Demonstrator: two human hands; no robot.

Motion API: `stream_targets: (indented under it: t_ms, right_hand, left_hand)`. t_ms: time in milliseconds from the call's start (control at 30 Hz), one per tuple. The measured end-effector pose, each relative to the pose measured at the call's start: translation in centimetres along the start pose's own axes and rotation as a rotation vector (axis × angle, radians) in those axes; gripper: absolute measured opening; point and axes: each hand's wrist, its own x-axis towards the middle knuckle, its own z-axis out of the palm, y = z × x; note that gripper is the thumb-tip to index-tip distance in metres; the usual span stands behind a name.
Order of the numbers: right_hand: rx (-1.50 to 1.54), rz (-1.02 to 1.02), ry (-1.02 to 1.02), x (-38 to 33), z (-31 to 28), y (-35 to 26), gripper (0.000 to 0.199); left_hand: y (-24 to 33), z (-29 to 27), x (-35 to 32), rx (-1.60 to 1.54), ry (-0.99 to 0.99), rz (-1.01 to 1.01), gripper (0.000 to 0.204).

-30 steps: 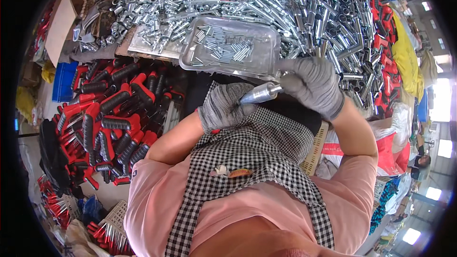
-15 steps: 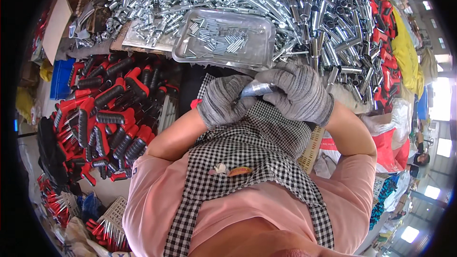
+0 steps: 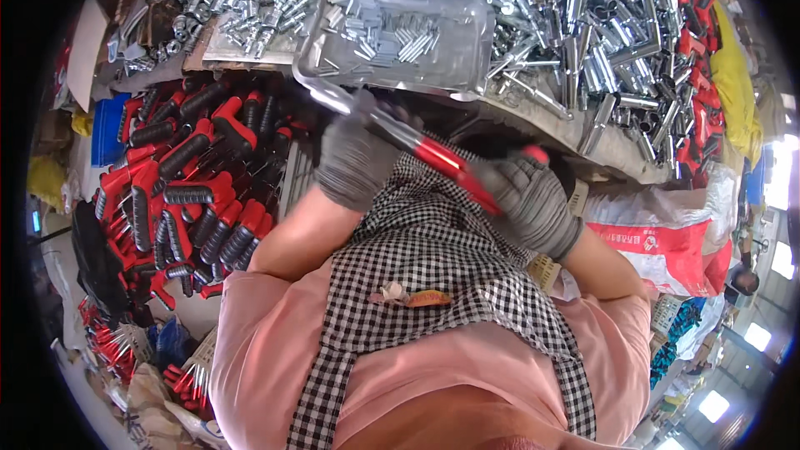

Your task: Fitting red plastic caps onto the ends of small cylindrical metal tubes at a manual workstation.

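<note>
Red-handled tool held between both gloved hands, above checked apron, just below near edge of bench. Long axis diagonal: metal shaft end up-left toward clear tray, red grip down-right. Left hand closed around shaft end, blurred. Right hand closed around red grip end. Both hands on tool; neither nearer. Loose red-and-black handles heaped to left.

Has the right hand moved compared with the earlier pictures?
Yes. The right hand has dropped lower, away from the clear tray, and now holds a red-handled tool.
</note>
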Motion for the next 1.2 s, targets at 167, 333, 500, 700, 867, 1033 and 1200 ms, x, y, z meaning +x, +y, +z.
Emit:
stream_targets:
  t_ms: [167,333,500,700,867,1033,1200]
  right_hand:
    - [0.552,0.442,-0.058,-4.4,1.9,0.3,0.064]
    - [1.149,1.09,-0.138,-5.2,3.1,2.3,0.046]
    - [2.035,1.493,0.424,-6.5,17.3,7.0,0.036]
    - [1.84,1.65,0.497,-4.4,20.1,4.8,0.028]
    - [1.656,1.828,0.388,-4.7,19.7,5.0,0.03]
    - [1.706,1.777,0.432,-4.9,19.8,5.3,0.025]
    - [1.702,1.875,0.518,-5.3,21.0,5.7,0.028]
  left_hand:
    - [-7.1,-5.2,1.9,0.493,0.171,-0.079,0.019]
    - [-12.5,-11.7,9.2,-0.13,0.282,-0.478,0.023]
    - [-21.1,-19.9,18.8,0.272,-0.14,-0.707,0.029]
    - [-24.1,-23.9,16.5,0.489,0.031,-0.919,0.023]
    - [-21.7,-18.9,15.9,0.338,0.139,-0.958,0.025]
    - [-21.5,-17.3,16.3,0.453,0.102,-0.957,0.026]
    - [-22.9,-18.6,17.6,0.602,0.155,-0.925,0.03]
